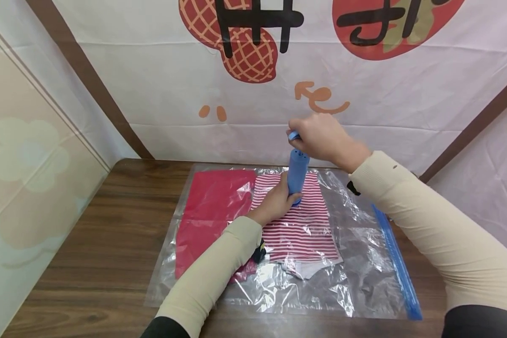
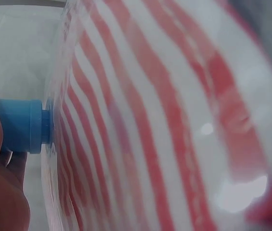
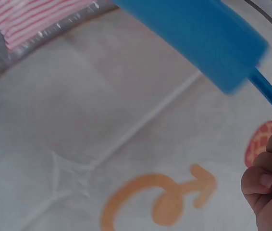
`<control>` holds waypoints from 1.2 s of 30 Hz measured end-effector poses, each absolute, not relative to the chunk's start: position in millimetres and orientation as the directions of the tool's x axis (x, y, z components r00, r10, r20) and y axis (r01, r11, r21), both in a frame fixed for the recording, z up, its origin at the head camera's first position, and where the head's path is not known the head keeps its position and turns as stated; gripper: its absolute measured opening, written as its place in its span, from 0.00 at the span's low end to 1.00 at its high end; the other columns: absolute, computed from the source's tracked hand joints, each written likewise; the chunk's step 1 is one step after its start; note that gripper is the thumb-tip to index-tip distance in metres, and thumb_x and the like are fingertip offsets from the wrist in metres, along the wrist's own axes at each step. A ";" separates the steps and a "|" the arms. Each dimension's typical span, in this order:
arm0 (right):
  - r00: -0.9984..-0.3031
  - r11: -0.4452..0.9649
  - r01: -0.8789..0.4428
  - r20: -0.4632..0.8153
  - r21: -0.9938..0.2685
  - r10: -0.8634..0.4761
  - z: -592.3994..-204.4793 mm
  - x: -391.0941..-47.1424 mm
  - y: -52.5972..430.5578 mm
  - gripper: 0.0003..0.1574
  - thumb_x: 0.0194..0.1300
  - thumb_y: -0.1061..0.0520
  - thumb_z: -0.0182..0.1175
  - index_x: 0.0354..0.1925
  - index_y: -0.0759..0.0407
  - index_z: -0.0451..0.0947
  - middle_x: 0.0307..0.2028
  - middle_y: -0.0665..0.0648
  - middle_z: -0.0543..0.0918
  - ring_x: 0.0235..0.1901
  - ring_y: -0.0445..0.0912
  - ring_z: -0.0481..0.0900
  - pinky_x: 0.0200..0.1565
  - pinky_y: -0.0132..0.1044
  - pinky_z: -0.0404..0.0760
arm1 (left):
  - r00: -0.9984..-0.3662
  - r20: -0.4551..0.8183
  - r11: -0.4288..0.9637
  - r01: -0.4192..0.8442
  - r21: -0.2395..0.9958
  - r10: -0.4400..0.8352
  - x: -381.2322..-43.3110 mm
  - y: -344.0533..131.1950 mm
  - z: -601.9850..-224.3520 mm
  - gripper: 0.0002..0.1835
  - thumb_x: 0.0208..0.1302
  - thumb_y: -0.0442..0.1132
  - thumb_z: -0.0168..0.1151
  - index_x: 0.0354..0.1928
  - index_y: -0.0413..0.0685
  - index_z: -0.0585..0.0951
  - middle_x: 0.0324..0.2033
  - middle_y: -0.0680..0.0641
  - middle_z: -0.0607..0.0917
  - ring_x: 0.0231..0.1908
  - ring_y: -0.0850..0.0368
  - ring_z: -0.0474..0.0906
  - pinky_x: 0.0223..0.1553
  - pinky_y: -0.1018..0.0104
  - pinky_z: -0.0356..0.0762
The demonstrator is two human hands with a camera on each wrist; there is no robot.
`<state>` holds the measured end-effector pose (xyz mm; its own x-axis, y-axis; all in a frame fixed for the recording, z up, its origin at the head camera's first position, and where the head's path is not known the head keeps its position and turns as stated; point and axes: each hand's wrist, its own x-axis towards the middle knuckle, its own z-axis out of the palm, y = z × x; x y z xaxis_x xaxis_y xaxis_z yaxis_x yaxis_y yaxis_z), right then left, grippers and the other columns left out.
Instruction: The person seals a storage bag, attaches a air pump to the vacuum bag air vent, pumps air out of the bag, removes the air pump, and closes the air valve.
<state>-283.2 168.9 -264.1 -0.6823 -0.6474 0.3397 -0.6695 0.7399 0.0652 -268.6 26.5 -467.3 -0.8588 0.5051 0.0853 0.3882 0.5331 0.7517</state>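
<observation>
A blue hand pump (image 1: 298, 170) stands nearly upright on a clear vacuum storage bag (image 1: 359, 263). My left hand (image 1: 276, 201) grips the lower part of its barrel; in the left wrist view the pump's narrow nozzle (image 2: 45, 126) meets the bag's film. My right hand (image 1: 321, 138) holds the pump's handle (image 1: 293, 135) above the barrel, and the right wrist view shows a length of rod (image 3: 266, 90) between barrel and handle. Inside the bag lie a folded red cloth (image 1: 215, 202) and a red-and-white striped garment (image 1: 300, 234) side by side.
The bag lies flat on a dark wood-grain table (image 1: 88, 263), its blue zip edge (image 1: 397, 263) along the right. Behind the table hangs a pale printed curtain (image 1: 160, 94), close beyond my right hand. Another printed panel (image 1: 29, 155) stands at the left.
</observation>
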 end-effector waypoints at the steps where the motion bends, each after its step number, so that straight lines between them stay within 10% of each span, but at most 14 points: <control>1: -0.688 0.741 -0.669 0.329 0.060 -0.647 -269.2 -283.2 169.7 0.11 0.68 0.59 0.61 0.28 0.58 0.74 0.18 0.53 0.70 0.19 0.49 0.70 0.25 0.43 0.70 | -0.858 0.088 0.531 0.389 0.753 0.505 -268.8 26.5 -467.2 0.41 0.77 0.48 0.56 0.77 0.43 0.44 0.67 0.34 0.70 0.68 0.41 0.70 0.69 0.47 0.67; 36: -0.626 0.703 -0.703 0.379 0.104 -0.682 -264.0 -282.7 183.2 0.09 0.68 0.60 0.63 0.30 0.60 0.75 0.17 0.53 0.71 0.16 0.47 0.69 0.22 0.41 0.69 | -0.851 0.096 0.532 0.406 0.743 0.516 -266.7 28.2 -466.2 0.38 0.77 0.47 0.56 0.75 0.46 0.45 0.67 0.36 0.70 0.68 0.42 0.71 0.69 0.47 0.67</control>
<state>-282.7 183.2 -264.0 -0.6257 -0.6820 0.3788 -0.7033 0.7032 0.1045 -266.7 28.2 -466.2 -0.8510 0.5163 0.0957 0.4063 0.5321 0.7428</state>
